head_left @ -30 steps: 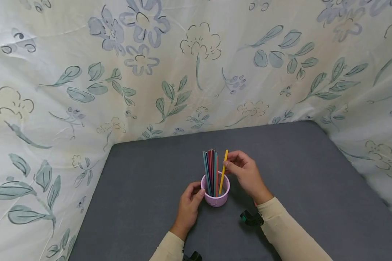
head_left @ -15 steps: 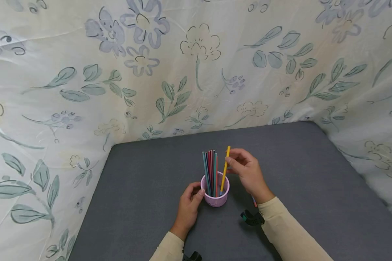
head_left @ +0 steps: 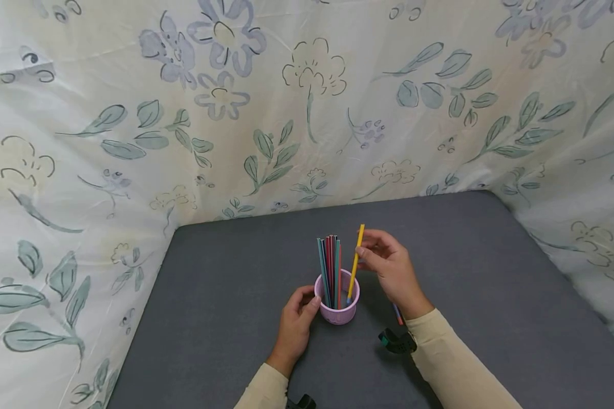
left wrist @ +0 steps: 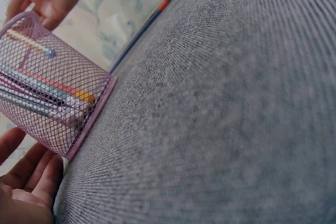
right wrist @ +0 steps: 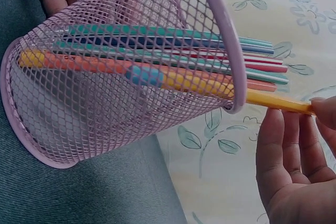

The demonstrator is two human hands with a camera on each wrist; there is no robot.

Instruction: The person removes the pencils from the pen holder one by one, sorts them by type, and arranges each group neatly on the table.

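A pink mesh pencil cup (head_left: 337, 318) stands upright on the table, with several teal, dark blue and red pencils (head_left: 330, 267) leaning inside its left part. My left hand (head_left: 294, 326) holds the cup at its left side, thumb near the rim. Between thumb and fingertips my right hand (head_left: 395, 271) pinches a yellow pencil (head_left: 356, 267) near its upper end. This pencil tilts right; in the right wrist view its blue lower end (right wrist: 144, 76) shows through the mesh, inside the cup and above the bottom.
Another pencil (head_left: 398, 313) lies on the dark grey tabletop (head_left: 225, 272), partly covered by my right wrist; the left wrist view shows its teal and orange end (left wrist: 167, 2). A flowered curtain (head_left: 266, 102) hangs behind the table and along both sides.
My right hand has moved up and slightly right with the yellow pencil, whose lower end has risen inside the cup. My left hand and the cup have stayed in place.
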